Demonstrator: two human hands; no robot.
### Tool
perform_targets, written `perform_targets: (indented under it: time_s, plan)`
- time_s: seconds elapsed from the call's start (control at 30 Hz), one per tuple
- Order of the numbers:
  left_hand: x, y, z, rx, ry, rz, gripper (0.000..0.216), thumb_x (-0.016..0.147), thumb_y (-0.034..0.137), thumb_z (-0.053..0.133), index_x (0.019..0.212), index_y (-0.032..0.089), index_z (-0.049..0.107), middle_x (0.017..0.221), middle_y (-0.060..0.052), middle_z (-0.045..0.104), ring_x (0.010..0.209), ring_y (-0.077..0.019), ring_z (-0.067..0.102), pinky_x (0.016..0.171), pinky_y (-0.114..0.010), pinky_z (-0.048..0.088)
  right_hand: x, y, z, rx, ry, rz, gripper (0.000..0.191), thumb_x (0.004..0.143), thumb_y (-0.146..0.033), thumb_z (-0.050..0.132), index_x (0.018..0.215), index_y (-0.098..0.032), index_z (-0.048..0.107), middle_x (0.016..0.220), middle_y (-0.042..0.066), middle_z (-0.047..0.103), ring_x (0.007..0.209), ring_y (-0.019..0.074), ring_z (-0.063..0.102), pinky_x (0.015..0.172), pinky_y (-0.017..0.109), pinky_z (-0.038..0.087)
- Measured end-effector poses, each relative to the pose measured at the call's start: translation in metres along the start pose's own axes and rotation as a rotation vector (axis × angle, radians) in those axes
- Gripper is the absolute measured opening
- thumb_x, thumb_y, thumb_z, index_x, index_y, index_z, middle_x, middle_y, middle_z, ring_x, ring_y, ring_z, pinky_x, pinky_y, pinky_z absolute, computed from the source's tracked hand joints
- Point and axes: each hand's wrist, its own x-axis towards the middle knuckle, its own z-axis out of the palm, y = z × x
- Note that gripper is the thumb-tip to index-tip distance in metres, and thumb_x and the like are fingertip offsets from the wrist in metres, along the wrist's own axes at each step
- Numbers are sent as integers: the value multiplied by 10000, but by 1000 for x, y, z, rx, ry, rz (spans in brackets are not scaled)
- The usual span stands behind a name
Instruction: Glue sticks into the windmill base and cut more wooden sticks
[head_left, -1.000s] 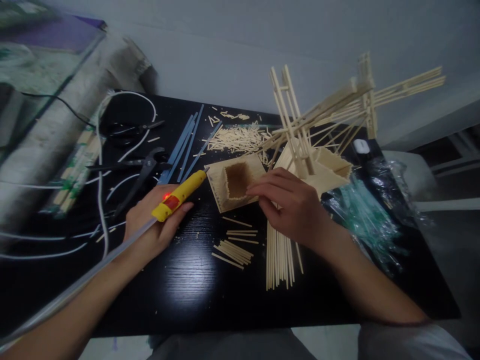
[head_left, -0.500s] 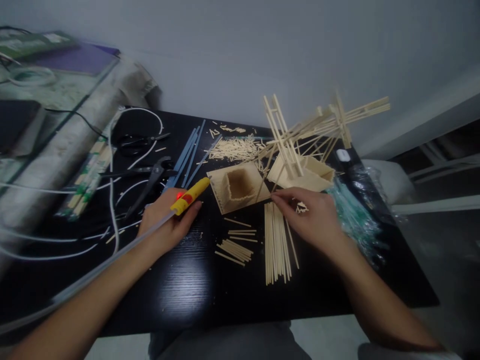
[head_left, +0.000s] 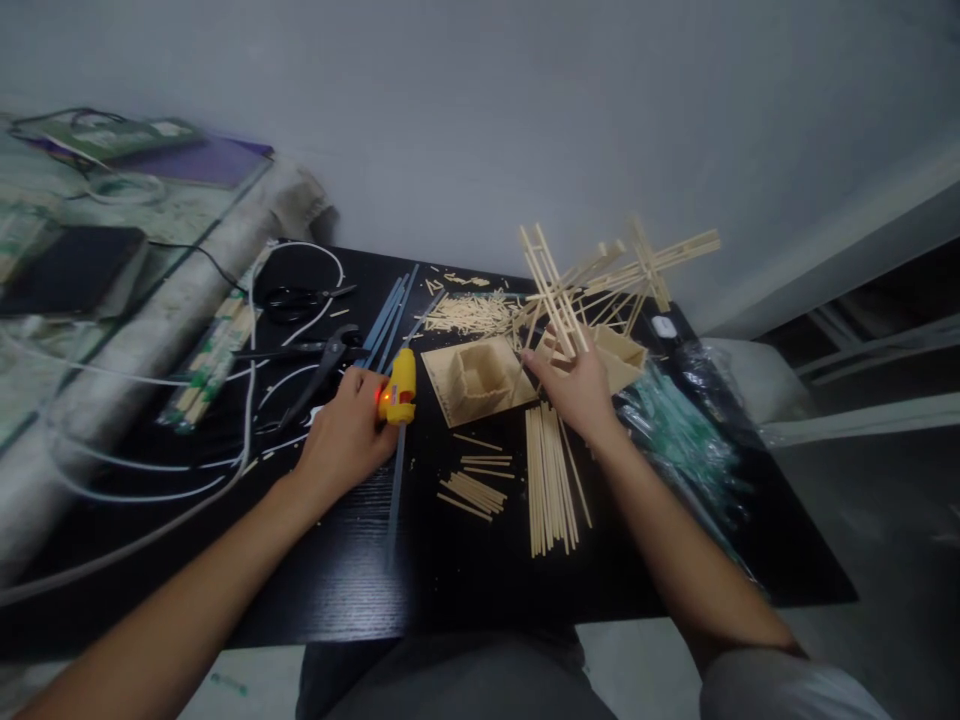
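Observation:
My left hand [head_left: 349,425] is closed around a yellow hot glue gun [head_left: 403,385] with a red light glowing on it. A translucent glue stick [head_left: 397,490] extends from its back toward the table's front edge. My right hand [head_left: 581,390] is closed on a stick model [head_left: 553,285], thumb to the left and fingers partly hidden behind its lower end. Crossed bars of thin wooden sticks make up this model. Left of that hand lies a flat wooden base [head_left: 442,385] carrying a square, open-topped box [head_left: 480,375] of short sticks.
Long sticks [head_left: 551,485] and shorter cut sticks [head_left: 476,492] lie in front. Behind are a heap of stick offcuts [head_left: 469,312] and blue-grey glue sticks [head_left: 382,320]. Pliers [head_left: 326,365], scissors [head_left: 289,300] and white cables [head_left: 251,400] are on the left; plastic bags [head_left: 686,430] on the right.
My right hand has moved up from beside the long sticks onto the stick model. My left hand has turned the glue gun, swinging its tail toward the front edge. The view has shifted slightly.

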Motion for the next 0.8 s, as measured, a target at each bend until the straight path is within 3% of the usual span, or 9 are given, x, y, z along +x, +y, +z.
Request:
perform_targets:
  time_s: [0.23,0.43,0.67,0.8]
  plan:
    - [0,-2,4,-32,-15,16,200,903,319,499,1067,212,539,1163,-103,547,949,-268,637,694,-377,536,16,-6,21,204,28,-67,814,779,-505,806,1475,-292,441,1345,114,635,1217,276,655,996,490,604]
    - [-1,-1,4,-70,-13,10,206,871,294,521,1062,219,533,1159,-101,561,975,-275,637,692,-374,525,24,-15,27,307,54,-86,641,758,-441,823,1303,-263,535,1190,74,660,1133,233,660,1009,442,592]
    - [1,-5,6,-89,-11,11,214,867,298,513,1066,222,539,1149,-95,569,979,-269,643,720,-371,528,37,-11,26,319,-63,-111,590,777,-417,800,1284,-291,526,1201,59,638,1144,243,646,1004,479,582]
    - [1,-6,6,-91,8,15,232,866,289,505,1084,221,541,1160,-96,576,992,-268,642,735,-371,533,44,-10,28,326,-50,-126,540,749,-408,815,1193,-279,535,1142,46,653,1089,236,658,978,460,597]
